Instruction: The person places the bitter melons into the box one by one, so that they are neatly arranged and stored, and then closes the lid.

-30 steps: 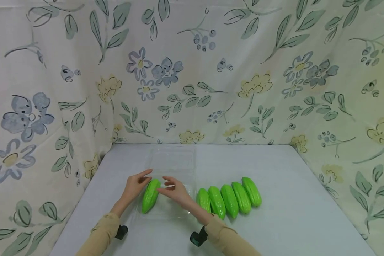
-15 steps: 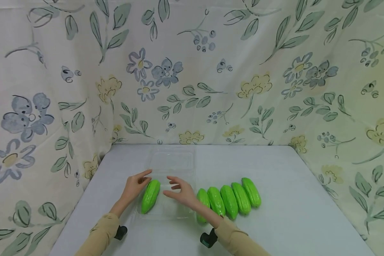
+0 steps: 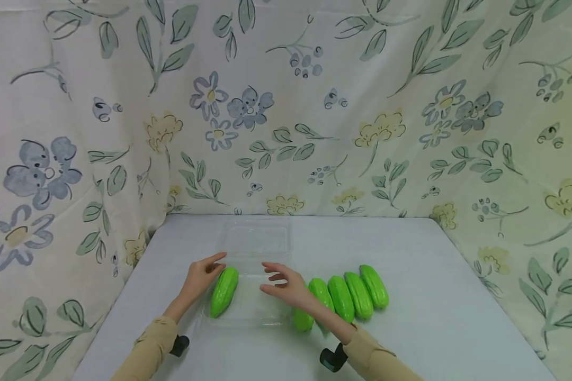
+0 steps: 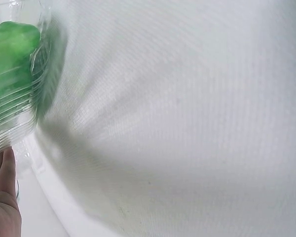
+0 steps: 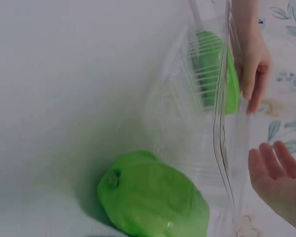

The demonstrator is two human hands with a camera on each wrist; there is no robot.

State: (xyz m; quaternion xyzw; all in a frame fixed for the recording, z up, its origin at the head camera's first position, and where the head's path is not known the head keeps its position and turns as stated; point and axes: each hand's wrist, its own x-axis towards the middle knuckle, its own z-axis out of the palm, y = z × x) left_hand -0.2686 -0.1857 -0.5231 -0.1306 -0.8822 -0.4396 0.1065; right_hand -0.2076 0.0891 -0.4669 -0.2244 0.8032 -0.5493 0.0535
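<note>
A clear plastic clamshell box (image 3: 255, 309) lies with its lid (image 3: 259, 238) folded back. Along its left side sits one bright green, ridged, cucumber-like vegetable (image 3: 224, 292). My left hand (image 3: 203, 276) is at the box's left rim beside that vegetable; in the left wrist view its straight fingers (image 4: 7, 170) touch the ribbed wall. Over the box's right part hovers my right hand (image 3: 288, 286), fingers parted and holding nothing. Several matching green vegetables (image 3: 341, 299) lie in a row to the right; my right forearm partly covers the nearest ones.
The white table (image 3: 438, 323) extends on both sides of the box. A floral cloth (image 3: 286, 106) hangs behind and at the sides. Each wrist carries a small black camera (image 3: 333, 358). In the right wrist view, a green vegetable (image 5: 153, 195) lies close outside the box wall.
My right hand has withdrawn from the vegetable in the box and moved right, toward the row. My left hand has stayed at the left rim.
</note>
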